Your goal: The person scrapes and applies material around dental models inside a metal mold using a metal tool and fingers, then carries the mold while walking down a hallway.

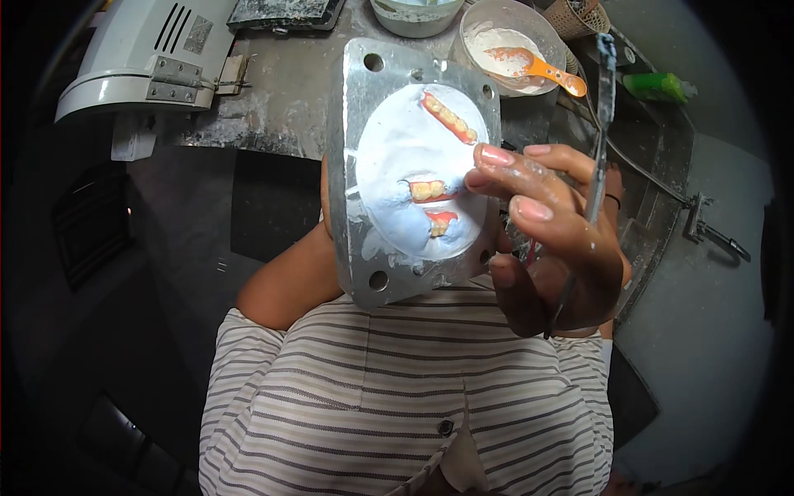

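Note:
A square metal flask (351,240) is tilted upright before me, with my left hand (327,198) holding it from behind, mostly hidden. Its round white and pale-blue plaster face (389,140) carries a row of denture teeth (449,116) at the upper right and two short sections in pink bases (428,190) at the middle and lower part. My right hand (554,240) grips a long metal spatula (597,165) with bluish residue on its upper end. Its fingertips are beside the flask's right side, over the plaster; whether they touch it I cannot tell.
A dusty workbench (277,124) bears a white machine (149,58), a dark tray (281,12), a pale bowl (413,21), a plastic bowl of powder (484,41) with an orange spoon (562,78), a woven basket (571,16) and a green bottle (653,87). A hose and metal fitting (703,215) are at right.

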The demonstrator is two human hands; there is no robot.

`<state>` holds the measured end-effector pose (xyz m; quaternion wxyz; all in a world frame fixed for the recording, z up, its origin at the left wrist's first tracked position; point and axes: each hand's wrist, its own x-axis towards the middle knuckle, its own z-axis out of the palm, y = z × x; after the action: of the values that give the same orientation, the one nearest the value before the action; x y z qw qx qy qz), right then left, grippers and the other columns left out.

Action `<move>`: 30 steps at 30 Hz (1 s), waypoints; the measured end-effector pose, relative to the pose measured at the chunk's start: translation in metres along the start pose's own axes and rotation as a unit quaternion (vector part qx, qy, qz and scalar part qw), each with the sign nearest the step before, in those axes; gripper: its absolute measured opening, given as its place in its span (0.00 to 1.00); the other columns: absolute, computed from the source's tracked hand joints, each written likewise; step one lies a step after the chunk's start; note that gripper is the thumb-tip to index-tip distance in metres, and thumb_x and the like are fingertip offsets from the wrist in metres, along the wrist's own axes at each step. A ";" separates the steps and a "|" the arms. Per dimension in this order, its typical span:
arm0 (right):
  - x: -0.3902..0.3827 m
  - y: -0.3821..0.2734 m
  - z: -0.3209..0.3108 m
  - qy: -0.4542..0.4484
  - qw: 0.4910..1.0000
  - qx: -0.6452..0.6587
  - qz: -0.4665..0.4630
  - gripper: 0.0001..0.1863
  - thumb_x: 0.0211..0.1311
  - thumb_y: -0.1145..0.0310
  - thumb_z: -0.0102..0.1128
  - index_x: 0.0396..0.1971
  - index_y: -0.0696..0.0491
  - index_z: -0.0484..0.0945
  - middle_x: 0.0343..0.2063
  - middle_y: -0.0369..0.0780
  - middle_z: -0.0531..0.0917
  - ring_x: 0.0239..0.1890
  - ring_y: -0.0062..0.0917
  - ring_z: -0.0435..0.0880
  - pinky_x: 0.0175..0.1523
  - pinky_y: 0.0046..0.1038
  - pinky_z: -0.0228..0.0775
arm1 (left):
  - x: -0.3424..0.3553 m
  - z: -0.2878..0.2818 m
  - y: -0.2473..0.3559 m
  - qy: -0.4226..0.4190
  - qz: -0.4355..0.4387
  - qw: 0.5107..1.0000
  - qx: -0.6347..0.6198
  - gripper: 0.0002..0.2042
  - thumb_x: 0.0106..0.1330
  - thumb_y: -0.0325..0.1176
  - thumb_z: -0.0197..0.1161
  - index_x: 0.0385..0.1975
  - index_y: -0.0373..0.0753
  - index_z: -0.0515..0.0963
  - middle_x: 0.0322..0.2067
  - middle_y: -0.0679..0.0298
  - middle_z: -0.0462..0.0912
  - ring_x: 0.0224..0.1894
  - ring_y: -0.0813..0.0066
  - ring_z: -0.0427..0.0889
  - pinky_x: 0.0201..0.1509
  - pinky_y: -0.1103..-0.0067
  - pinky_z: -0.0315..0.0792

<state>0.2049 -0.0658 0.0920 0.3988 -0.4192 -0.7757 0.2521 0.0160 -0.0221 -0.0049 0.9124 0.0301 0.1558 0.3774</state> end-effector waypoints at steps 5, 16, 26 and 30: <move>0.007 -0.002 0.000 -0.037 0.999 0.012 -0.020 0.19 0.69 0.64 0.59 0.57 0.50 0.69 0.47 0.54 0.86 0.47 0.42 0.86 0.62 0.45 0.67 | -0.002 -0.002 -0.002 0.002 0.018 1.000 0.005 0.36 0.69 0.58 0.53 0.61 0.27 0.64 0.54 0.39 0.74 0.51 0.46 0.82 0.51 0.63 0.81; 0.002 0.008 0.007 0.030 0.999 0.009 -0.027 0.19 0.69 0.69 0.54 0.56 0.58 0.66 0.48 0.60 0.83 0.42 0.43 0.86 0.53 0.40 0.77 | 0.002 -0.001 -0.005 -0.001 0.029 0.999 0.015 0.35 0.70 0.57 0.53 0.61 0.28 0.64 0.54 0.41 0.74 0.52 0.49 0.82 0.52 0.65 0.81; 0.003 0.013 0.011 0.037 0.999 0.015 -0.032 0.18 0.71 0.70 0.51 0.56 0.60 0.64 0.50 0.61 0.80 0.47 0.42 0.83 0.50 0.42 0.82 | 0.003 0.000 -0.006 0.005 0.041 0.999 0.028 0.33 0.71 0.57 0.52 0.60 0.29 0.64 0.54 0.42 0.74 0.52 0.51 0.81 0.53 0.67 0.80; 0.002 0.013 0.011 0.096 0.994 0.044 -0.032 0.18 0.71 0.70 0.50 0.56 0.59 0.64 0.52 0.58 0.80 0.50 0.43 0.81 0.51 0.41 0.82 | 0.004 -0.001 -0.006 0.006 0.054 0.998 0.039 0.33 0.71 0.56 0.51 0.60 0.30 0.64 0.54 0.43 0.74 0.53 0.53 0.81 0.53 0.68 0.80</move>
<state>0.2010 -0.0579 0.0777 0.4979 -0.3981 -0.7348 0.2316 0.0227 -0.0239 -0.0080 0.8881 0.0718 0.1740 0.4194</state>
